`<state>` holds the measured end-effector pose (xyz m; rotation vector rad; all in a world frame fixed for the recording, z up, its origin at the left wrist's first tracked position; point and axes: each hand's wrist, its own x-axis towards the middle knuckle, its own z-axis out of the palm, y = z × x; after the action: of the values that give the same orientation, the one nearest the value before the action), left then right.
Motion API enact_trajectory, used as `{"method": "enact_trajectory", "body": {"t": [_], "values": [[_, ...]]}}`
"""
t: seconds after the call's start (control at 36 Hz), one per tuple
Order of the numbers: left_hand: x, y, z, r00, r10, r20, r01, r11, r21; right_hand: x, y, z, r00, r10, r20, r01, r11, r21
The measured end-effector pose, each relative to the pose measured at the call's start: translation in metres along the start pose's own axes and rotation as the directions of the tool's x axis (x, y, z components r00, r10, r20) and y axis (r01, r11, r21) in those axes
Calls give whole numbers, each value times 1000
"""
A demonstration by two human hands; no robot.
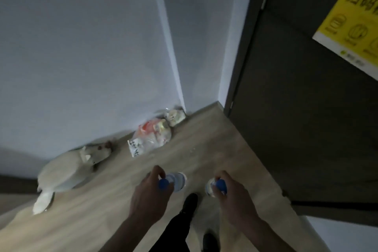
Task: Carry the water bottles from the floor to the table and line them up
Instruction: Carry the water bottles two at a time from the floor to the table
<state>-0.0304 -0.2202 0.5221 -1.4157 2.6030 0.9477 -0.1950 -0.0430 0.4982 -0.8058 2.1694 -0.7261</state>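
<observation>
Each hand held one water bottle by its blue cap end, above the wooden floor (106, 210).

The left hand (149, 192) curled its fingers round the left bottle (177, 180); the right hand (229, 192) gripped the right bottle (210, 188). Both bottles hung cap-up, bottoms down, between the hands. Their labels were too blurry to read. Far right, a yellow sign (351, 20) had unreadable writing.
</observation>
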Motion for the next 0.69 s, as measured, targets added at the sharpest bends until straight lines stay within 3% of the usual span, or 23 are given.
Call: {"method": "enact_trajectory", "body": {"t": [0.31,0.53,0.69], "values": [[-123,-67,-65,926,-270,-264,252,963,-100,-29,-95,48,929,-315,196,348,923,-163],[-198,-157,-114,822,-434,-368,361,898,-253,-63,-202,123,799,-475,367,569,795,-209],[-256,-246,-166,774,-477,-417,382,876,-293,-94,-285,213,697,-527,487,666,726,-168]]}}
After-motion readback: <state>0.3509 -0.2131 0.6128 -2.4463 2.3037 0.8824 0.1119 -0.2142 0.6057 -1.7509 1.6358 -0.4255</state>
